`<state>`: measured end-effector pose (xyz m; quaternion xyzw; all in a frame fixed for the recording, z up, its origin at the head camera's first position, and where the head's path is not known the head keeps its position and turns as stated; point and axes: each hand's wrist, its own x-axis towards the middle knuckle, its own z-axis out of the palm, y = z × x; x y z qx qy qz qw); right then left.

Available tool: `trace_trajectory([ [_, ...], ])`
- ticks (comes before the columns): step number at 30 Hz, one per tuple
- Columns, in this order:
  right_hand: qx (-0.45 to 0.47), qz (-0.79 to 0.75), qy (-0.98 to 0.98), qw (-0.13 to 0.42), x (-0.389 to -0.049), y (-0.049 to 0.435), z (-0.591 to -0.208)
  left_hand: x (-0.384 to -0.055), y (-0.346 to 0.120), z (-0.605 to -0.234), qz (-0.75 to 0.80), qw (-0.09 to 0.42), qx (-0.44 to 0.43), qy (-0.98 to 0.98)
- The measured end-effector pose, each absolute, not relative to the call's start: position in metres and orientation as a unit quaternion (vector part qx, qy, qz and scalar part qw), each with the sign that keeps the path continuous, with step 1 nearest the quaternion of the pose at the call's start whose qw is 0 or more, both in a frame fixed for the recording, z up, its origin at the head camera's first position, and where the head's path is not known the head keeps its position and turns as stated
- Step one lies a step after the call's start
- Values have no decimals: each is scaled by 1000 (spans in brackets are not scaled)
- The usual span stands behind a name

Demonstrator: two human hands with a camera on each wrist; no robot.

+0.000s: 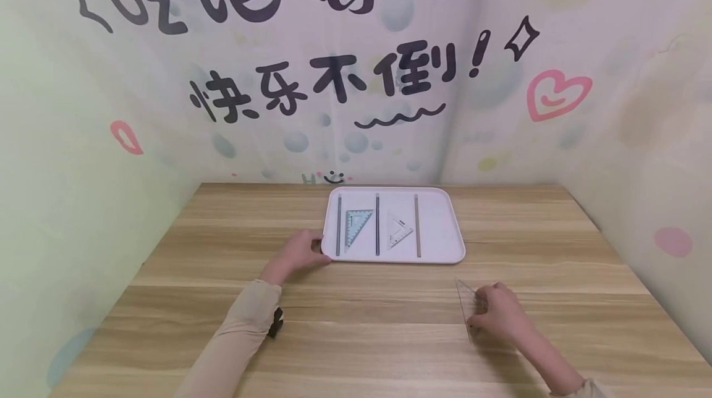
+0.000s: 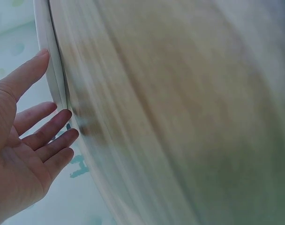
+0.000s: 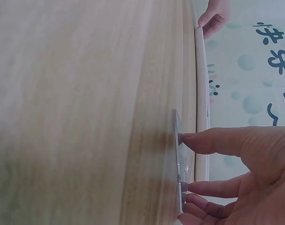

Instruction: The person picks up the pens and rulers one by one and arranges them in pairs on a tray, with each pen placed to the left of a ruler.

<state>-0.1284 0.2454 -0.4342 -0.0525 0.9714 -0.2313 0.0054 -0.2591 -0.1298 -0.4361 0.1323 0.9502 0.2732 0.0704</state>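
Toward the table's back lies a white tray. Three thin pencil-like sticks lie across it, roughly parallel. A bluish set square lies between the left and middle sticks, a clear one between the middle and right. My left hand touches the tray's front left corner; in the left wrist view its fingers look loosely extended. At right, in front of the tray, my right hand pinches another clear set square, seen nearly edge-on in the right wrist view, close to the tabletop.
The wood-grain table extends around the tray. Behind it hangs a printed wall cloth with large dark characters, reaching down to the table's back edge. Pale walls flank both sides.
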Motion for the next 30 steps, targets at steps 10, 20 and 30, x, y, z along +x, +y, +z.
trace_trajectory([
  [10,-34,-237,971,-12,-125,240,-435,-258,-129,-436,274,72,126,951],
  [20,-4,-255,967,16,-134,241,-434,-258,-130,-437,273,63,135,951],
  [30,22,-281,957,67,-142,247,-430,-256,-131,-435,294,65,139,944],
])
